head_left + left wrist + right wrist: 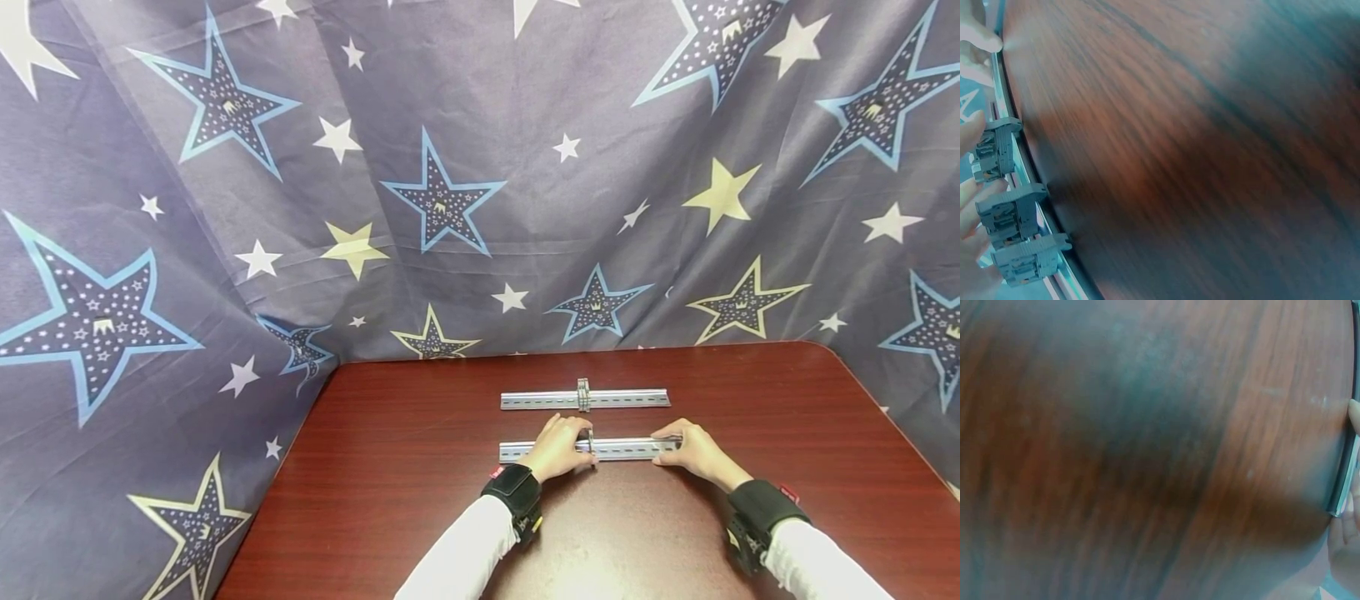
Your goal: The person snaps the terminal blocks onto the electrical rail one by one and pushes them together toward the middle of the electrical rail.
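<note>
The near metal DIN rail (626,450) lies crosswise on the table. My left hand (557,450) is over its left half, thumb and fingers about a grey terminal block (996,150) on the rail. Beside that hand, two more grey terminal blocks (1011,215) sit on the same rail in the left wrist view; in the head view the hand mostly hides them. At the rail's right end, my right hand (697,454) pinches it between thumb and fingers. Only the fingers' edge and the rail end (1337,503) show in the right wrist view.
Behind the near rail lies a second DIN rail (630,399), parallel to it, with a small cluster of terminal blocks (583,395) at its middle. The reddish-brown table (405,467) meets a star-patterned cloth (465,292) at the back and sides.
</note>
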The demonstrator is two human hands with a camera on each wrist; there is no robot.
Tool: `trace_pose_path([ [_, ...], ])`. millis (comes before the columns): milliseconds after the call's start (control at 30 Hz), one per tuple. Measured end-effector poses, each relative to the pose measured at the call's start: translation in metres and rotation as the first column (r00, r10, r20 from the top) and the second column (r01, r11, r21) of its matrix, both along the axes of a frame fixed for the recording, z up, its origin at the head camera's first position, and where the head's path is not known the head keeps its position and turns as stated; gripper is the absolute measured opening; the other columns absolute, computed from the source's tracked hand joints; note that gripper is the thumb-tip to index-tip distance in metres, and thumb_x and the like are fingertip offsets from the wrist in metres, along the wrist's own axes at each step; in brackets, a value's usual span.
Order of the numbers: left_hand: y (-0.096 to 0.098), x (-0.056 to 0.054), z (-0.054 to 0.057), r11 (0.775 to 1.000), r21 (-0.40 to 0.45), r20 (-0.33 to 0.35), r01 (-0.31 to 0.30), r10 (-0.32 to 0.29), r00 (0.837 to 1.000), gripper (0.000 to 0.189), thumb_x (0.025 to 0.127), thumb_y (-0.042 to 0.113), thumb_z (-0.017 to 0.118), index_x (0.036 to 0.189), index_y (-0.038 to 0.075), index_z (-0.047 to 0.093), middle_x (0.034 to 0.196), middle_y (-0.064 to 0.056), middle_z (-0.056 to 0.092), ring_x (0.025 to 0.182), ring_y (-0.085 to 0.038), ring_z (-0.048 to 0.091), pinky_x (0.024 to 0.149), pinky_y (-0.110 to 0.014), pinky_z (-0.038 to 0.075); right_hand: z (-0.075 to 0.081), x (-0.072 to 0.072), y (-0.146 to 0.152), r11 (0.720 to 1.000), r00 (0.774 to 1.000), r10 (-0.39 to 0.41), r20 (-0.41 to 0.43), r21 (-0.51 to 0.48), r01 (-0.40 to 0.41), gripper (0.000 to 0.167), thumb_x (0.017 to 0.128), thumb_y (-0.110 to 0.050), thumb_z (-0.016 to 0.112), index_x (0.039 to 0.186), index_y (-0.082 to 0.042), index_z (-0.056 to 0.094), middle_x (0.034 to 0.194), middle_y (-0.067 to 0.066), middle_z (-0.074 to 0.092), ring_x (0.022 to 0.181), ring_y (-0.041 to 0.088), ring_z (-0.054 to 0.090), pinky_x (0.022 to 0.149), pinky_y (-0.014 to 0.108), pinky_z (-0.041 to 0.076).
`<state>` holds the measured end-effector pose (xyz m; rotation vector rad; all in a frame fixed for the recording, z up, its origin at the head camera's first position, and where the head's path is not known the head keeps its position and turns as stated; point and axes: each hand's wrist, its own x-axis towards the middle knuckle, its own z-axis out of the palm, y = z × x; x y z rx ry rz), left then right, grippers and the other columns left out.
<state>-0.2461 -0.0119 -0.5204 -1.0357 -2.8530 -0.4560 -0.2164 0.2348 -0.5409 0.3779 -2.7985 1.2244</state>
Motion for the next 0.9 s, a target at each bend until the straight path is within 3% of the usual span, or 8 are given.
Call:
trace_pose_path([
  [567, 0.009, 0.002, 0.0, 0.999, 0.032, 0.014, -0.01, 0.01, 1.0, 0.049, 0.069, 0.032, 0.072, 0.108, 0.008, 0.058, 0.1, 0.0, 0.062, 0.097, -0.013, 0.055, 0.096, -0.037, 0.032, 0.0, 0.001, 0.0, 1.0, 1.0, 0.008, -0.006, 0.002, -0.008, 0.035, 0.06, -0.012, 0.078, 0.09, 0.002, 0.067, 0.089, 0.014, 0.061, 0.087, 0.031, 0.055, 0.075, 0.041, 0.042],
  [900, 0.011, 0.004, 0.002, 1.0, -0.007, 0.014, -0.021, 0.021, 1.0, 0.05, 0.069, 0.035, 0.071, 0.11, 0.01, 0.057, 0.102, 0.002, 0.061, 0.1, -0.013, 0.053, 0.095, -0.035, 0.031, 0.0, 0.001, -0.001, 1.0, 1.0, -0.01, 0.014, -0.003, 0.01, 0.035, 0.061, -0.013, 0.077, 0.091, 0.001, 0.067, 0.089, 0.014, 0.06, 0.087, 0.03, 0.055, 0.075, 0.039, 0.043],
])
